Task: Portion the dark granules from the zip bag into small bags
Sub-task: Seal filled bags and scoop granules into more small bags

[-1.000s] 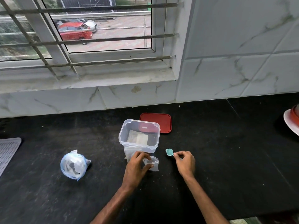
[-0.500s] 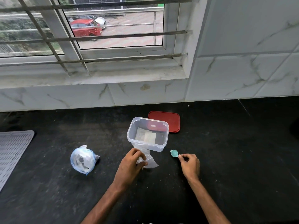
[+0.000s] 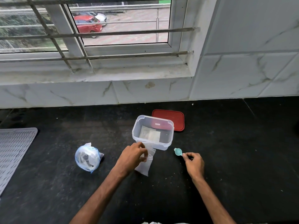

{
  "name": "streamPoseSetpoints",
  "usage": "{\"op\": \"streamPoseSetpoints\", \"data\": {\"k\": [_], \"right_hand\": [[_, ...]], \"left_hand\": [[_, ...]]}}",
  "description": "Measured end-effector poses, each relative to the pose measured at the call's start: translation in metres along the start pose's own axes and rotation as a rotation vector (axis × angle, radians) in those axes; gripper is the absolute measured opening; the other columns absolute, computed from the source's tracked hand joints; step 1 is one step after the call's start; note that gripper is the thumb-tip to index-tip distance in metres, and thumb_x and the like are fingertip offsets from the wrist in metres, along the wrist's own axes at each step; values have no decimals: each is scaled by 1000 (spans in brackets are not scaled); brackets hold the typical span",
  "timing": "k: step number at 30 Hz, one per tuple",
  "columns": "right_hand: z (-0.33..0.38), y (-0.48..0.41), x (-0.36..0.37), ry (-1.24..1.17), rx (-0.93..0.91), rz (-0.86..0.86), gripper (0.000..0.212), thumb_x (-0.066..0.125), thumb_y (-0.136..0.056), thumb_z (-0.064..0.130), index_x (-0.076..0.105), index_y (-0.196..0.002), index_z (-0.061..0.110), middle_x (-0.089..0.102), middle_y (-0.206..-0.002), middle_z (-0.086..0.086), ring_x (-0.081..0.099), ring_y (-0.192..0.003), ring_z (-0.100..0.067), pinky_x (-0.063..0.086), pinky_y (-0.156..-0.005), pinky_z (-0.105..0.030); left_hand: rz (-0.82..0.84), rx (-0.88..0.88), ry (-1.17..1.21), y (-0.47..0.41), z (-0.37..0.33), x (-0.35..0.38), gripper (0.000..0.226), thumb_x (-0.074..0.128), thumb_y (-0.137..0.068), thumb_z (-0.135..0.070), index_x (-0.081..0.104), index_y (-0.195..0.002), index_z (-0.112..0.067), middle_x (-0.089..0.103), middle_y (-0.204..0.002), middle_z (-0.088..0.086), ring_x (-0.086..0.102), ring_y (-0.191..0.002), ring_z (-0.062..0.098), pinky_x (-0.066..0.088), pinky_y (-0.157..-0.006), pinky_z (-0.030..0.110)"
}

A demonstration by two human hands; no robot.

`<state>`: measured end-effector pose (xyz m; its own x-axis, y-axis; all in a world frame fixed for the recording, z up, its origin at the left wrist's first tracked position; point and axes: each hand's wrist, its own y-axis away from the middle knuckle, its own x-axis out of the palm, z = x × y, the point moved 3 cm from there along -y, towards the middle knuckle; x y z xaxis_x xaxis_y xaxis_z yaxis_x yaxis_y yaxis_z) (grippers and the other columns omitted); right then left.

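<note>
A: Head view. What is differing from half a second back?

B: The bag [image 3: 144, 165] is lying drawn out long now; it was bunching under the left hand [image 3: 131, 156] before. The right hand [image 3: 194, 164] is staying right of the box [image 3: 161, 145].

A: Which way is the bag running?

B: Its long axis is running from the box front toward the person, with the near end leaning slightly left. I cannot tell which end is the mouth.

A: And the grips?

B: Left fingers are curling round the bag's far half, and the rest is trailing out below them, flat on the counter [image 3: 234, 159]. The right thumb and fingers are pinching the scoop [image 3: 178, 151] by its handle, bowl pointing up-left at the box. The zip bag [image 3: 87, 157] is sitting apart, left of both hands.
</note>
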<state>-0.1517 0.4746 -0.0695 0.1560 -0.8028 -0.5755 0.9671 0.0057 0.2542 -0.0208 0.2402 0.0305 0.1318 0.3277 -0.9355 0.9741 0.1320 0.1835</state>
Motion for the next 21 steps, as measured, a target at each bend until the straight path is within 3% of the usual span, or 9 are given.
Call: {"op": "streamPoseSetpoints", "data": {"k": [5, 10, 12, 14, 17, 19, 21], "right_hand": [[10, 18, 2, -223, 61, 37, 5, 73, -88, 21, 73, -84, 17, 73, -86, 2, 68, -86, -19, 52, -77, -34], [27, 34, 6, -381, 86, 45, 3, 70, -90, 19, 72, -90, 21, 73, -90, -1, 68, -91, -20, 55, -84, -36], [42, 42, 3, -482, 57, -18, 6, 68, -92, 15, 71, -90, 20, 72, -89, -5, 67, -88, -20, 56, -78, -27], [64, 55, -2, -626, -3, -75, 9, 65, -93, 10, 69, -91, 18, 72, -86, -11, 67, -80, -17, 54, -66, -14], [103, 82, 0, -648, -121, 30, 8, 64, -93, 9, 68, -99, 12, 74, -85, -12, 68, -72, -9, 54, -63, -15], [130, 103, 18, -576, -205, 196, 10, 66, -91, 6, 68, -99, 12, 75, -82, -8, 70, -74, -12, 56, -67, -23], [156, 130, 49, -452, -314, 376, 14, 70, -88, 5, 69, -97, 16, 77, -83, -3, 74, -80, -15, 58, -74, -31]], "left_hand": [[-48, 22, 4, -3, 2, 1, 28, 66, -89, -41, 64, -114, -29, 49, -137, -6, 48, -124, 15, 44, -98, 28], [-52, 25, 35, 5, 13, 8, 36, 68, -87, -43, 61, -120, -30, 48, -140, -7, 50, -123, 14, 47, -100, 28], [-112, 36, 59, 12, 15, 2, 40, 69, -85, -47, 61, -120, -30, 49, -139, -7, 52, -121, 13, 47, -99, 28], [-246, 17, 144, 23, 28, -13, 39, 67, -85, -50, 61, -117, -28, 52, -133, -7, 55, -116, 10, 48, -95, 27], [-574, -116, 329, 50, 69, -38, 26, 67, -88, -39, 63, -109, -23, 58, -116, -7, 58, -104, 8, 48, -90, 24], [-825, -321, 394, 79, 113, -44, 23, 72, -86, -22, 63, -107, -17, 60, -108, -4, 58, -99, 11, 46, -89, 25], [-1003, -637, 470, 116, 161, -37, 26, 74, -84, -13, 63, -108, -11, 61, -107, 5, 58, -98, 20, 45, -89, 32]]}}
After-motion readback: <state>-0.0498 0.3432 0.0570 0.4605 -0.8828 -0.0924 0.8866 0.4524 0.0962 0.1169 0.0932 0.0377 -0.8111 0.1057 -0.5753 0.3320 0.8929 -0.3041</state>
